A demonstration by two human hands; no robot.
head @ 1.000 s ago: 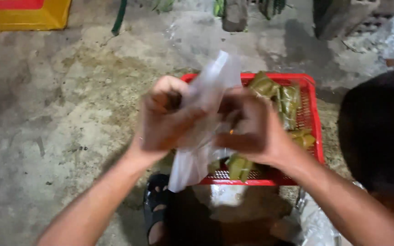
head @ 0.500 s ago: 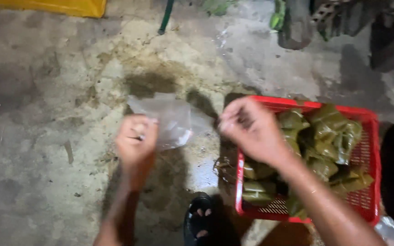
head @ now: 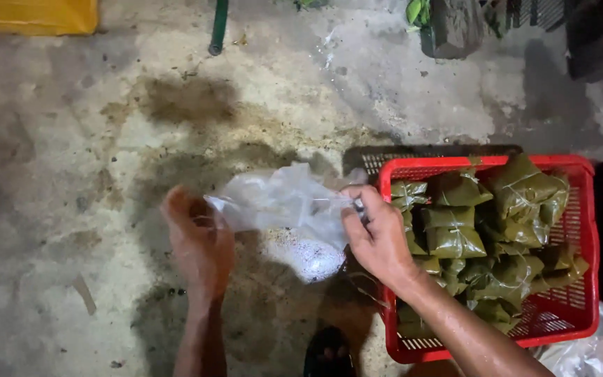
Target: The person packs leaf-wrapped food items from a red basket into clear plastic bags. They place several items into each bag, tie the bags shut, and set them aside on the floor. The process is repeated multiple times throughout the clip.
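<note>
Between your two hands a clear plastic bag (head: pixel 284 206) is stretched out above the concrete floor (head: pixel 71 139). Your left hand (head: pixel 200 241) pinches the bag's left edge, fingers (head: pixel 211 216) closed on the plastic near its corner. Your right hand (head: pixel 378 237) grips the bag's right edge, fingers (head: pixel 359 209) curled tight on the film, knuckles up. Bag hangs slack between both grips, lower part sagging down toward the floor, whitish and crumpled; can't tell if anything is inside.

Just beside your right hand, touching distance, sits a red plastic basket (head: pixel 581 307) with perforated walls. It's packed with green leaf-wrapped parcels (head: pixel 455 237), square-ish, tied with thin string, stacked loosely in several layers. Your right forearm crosses the basket's front left corner. A dark crate edge (head: pixel 413 153) shows behind the basket's rear rim.

Floor is stained and damp-looking, with a dark patch (head: pixel 190 101) further up. Near the bottom edge, between your arms, a dark sandal (head: pixel 329 352) shows partly. At the bottom right corner, another bit of crumpled clear plastic (head: pixel 587 356) lies next to the basket. Far top left, a yellow container (head: pixel 33 15); top centre, a green pole (head: pixel 218 24) standing on the floor.
</note>
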